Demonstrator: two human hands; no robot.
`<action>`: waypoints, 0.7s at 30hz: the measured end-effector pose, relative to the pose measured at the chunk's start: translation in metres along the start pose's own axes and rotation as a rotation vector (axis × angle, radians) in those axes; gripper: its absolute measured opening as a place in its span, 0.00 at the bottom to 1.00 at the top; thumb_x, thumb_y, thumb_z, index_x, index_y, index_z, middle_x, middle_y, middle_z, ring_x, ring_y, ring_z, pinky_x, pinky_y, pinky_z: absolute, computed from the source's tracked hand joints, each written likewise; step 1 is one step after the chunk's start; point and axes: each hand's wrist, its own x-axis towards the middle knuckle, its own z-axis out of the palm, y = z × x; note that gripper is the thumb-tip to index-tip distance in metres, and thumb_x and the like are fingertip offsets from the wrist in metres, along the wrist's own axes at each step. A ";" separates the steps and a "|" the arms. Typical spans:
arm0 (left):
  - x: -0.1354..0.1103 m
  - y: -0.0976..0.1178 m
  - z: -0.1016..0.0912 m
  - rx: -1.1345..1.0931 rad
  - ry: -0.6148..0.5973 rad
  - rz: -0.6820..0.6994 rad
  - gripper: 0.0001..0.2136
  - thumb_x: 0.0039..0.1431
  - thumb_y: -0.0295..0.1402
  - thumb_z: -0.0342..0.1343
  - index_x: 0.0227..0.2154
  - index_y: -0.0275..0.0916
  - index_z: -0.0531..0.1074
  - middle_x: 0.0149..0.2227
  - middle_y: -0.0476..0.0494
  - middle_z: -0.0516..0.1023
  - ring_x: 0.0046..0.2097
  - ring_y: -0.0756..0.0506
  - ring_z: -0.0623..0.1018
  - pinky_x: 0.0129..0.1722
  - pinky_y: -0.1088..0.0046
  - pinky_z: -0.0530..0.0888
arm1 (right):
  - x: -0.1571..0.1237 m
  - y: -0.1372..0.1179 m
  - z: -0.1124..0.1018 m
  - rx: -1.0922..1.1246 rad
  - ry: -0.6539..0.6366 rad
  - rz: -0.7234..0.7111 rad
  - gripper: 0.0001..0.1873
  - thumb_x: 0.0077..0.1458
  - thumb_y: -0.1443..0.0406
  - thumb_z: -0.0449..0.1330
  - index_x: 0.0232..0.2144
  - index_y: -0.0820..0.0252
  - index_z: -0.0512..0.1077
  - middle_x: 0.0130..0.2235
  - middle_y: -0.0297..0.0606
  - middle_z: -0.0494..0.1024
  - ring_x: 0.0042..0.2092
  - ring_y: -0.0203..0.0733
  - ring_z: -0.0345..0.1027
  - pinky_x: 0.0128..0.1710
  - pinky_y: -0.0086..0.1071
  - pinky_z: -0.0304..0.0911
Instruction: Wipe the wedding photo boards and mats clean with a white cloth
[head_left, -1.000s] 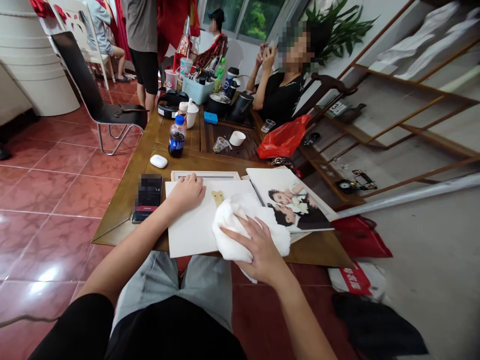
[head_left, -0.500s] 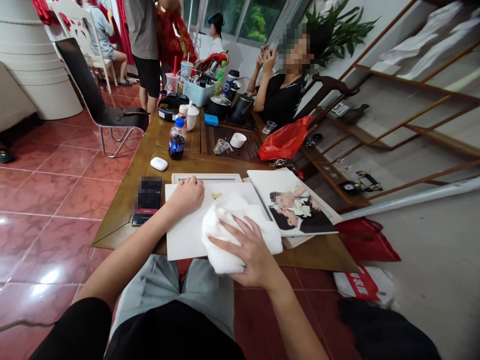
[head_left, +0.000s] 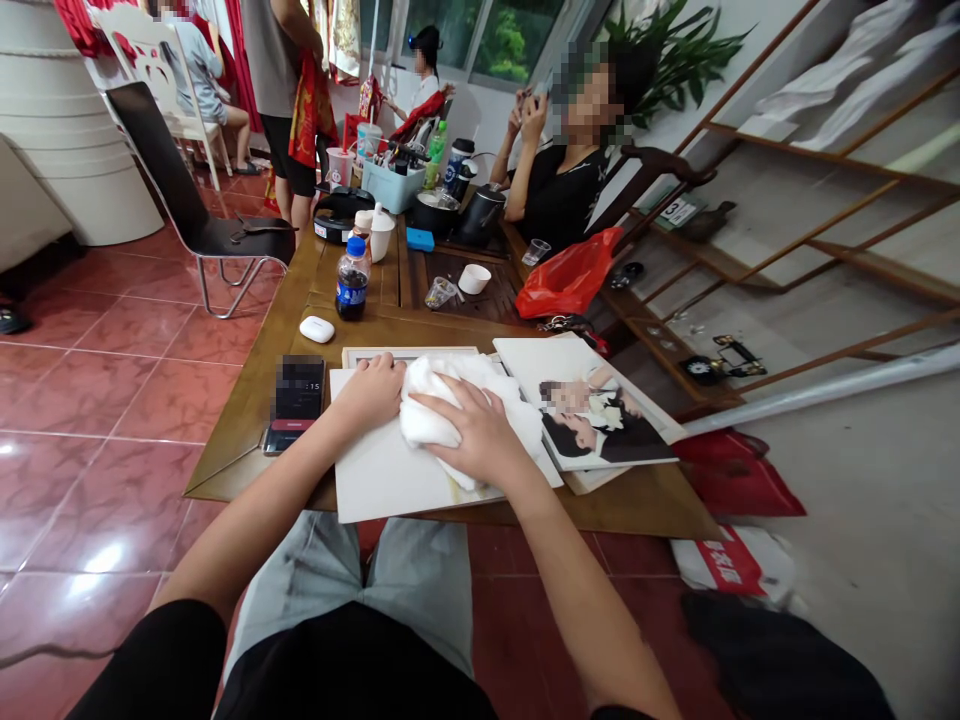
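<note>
A white board (head_left: 379,465) lies flat at the near edge of the wooden table (head_left: 247,400). My left hand (head_left: 370,393) rests on its far left corner with the fingers curled under, pressing it down. My right hand (head_left: 478,433) presses a white cloth (head_left: 435,405) onto the board's upper middle, fingers bent over the bunched cloth. A printed photo panel (head_left: 592,405) of a couple lies just right of the board. Behind the board the edge of a white picture frame (head_left: 409,352) shows.
A phone (head_left: 297,398) lies left of the board, a white earbud case (head_left: 317,328) and a cola bottle (head_left: 351,278) beyond it. A red plastic bag (head_left: 568,277), cups and kettles crowd the far table. A seated person (head_left: 570,150) sits at the far right; a black chair (head_left: 191,200) stands left.
My right hand has slid the cloth from the board's near edge up and left toward my left hand. My left hand has stayed on the board's corner.
</note>
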 end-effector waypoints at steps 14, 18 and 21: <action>-0.001 0.005 -0.003 0.049 0.013 -0.038 0.20 0.74 0.32 0.38 0.52 0.28 0.73 0.51 0.25 0.76 0.52 0.33 0.76 0.52 0.54 0.69 | 0.021 0.025 0.005 0.041 0.085 0.143 0.29 0.62 0.51 0.60 0.64 0.47 0.69 0.69 0.47 0.65 0.67 0.62 0.60 0.63 0.60 0.55; 0.000 0.005 0.000 0.045 0.028 -0.052 0.20 0.74 0.32 0.37 0.51 0.28 0.73 0.51 0.25 0.76 0.52 0.32 0.76 0.53 0.54 0.69 | 0.012 0.030 0.005 0.038 0.075 0.114 0.29 0.61 0.53 0.61 0.64 0.48 0.70 0.68 0.47 0.66 0.66 0.61 0.60 0.64 0.59 0.53; -0.001 0.006 -0.001 0.039 0.023 -0.067 0.20 0.74 0.33 0.37 0.51 0.28 0.73 0.52 0.25 0.75 0.53 0.32 0.76 0.53 0.54 0.69 | -0.004 0.030 0.007 0.034 0.091 0.040 0.29 0.61 0.54 0.62 0.64 0.47 0.70 0.67 0.46 0.67 0.66 0.61 0.60 0.65 0.58 0.53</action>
